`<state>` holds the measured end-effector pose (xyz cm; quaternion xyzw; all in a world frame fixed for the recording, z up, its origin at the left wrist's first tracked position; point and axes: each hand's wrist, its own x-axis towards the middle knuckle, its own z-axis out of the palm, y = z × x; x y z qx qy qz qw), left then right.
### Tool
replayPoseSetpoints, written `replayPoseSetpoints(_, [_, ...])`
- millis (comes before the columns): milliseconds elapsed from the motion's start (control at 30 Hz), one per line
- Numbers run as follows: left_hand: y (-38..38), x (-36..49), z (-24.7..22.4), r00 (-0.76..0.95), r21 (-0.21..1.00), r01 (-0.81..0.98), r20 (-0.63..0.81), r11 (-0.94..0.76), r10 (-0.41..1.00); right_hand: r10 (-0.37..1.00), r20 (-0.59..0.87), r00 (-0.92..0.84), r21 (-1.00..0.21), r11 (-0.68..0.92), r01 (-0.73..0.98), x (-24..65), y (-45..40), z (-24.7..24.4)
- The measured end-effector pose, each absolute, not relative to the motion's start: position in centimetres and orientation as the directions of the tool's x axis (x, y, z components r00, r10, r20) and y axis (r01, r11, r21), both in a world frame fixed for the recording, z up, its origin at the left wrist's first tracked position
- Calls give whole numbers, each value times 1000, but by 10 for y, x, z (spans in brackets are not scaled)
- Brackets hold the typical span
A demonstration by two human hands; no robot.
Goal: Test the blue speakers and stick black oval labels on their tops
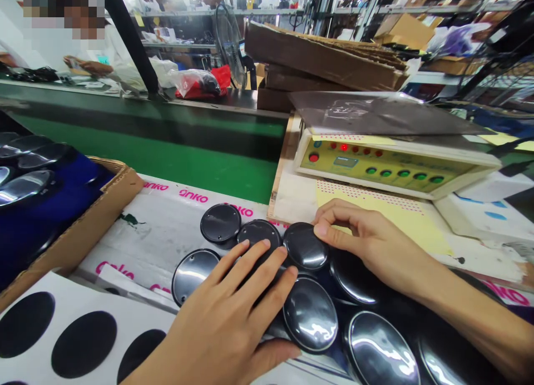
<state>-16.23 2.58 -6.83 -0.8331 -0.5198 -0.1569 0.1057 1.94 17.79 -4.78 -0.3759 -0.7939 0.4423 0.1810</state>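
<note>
Rows of glossy black round lid-like pieces fill the middle and lower right. My left hand (237, 301) lies over them with fingers stretched out, its fingertips on a black round piece (259, 232) that has small holes near its rim. Beside it, my right hand (354, 229) has thumb and index finger closed at the rim of another black round piece (306, 246). Any thin layer between those fingers is too small to make out. At the lower left lies a white sheet (50, 368) bearing large black round stickers (84, 343).
A cardboard box (83, 221) at left holds more shiny black pieces in blue material. A control box (392, 165) with a lit red lamp stands behind my right hand. Beyond run a green conveyor belt (187, 151) and stacked cardboard (325, 57). Another person's hands (89, 67) show at far left.
</note>
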Motion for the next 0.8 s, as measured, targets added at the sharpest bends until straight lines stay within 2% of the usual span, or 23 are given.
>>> replayPoseSetpoints(233, [26, -161, -68, 413, -18, 899, 363, -437, 835, 743, 21, -669, -773, 437, 460, 20, 175, -49])
replayPoseSetpoints(467, [24, -161, -71, 401, -32, 910, 323, -413, 857, 759, 70, -648, -740, 475, 477, 18, 170, -50])
replayPoseSetpoints(667, [23, -161, -70, 404, -6, 905, 328, -426, 854, 722, 70, -689, -644, 560, 521, 20, 172, -52])
replayPoseSetpoints(800, [23, -161, -73, 399, 20, 902, 340, -430, 852, 676, 104, -730, -674, 587, 448, 21, 179, -54])
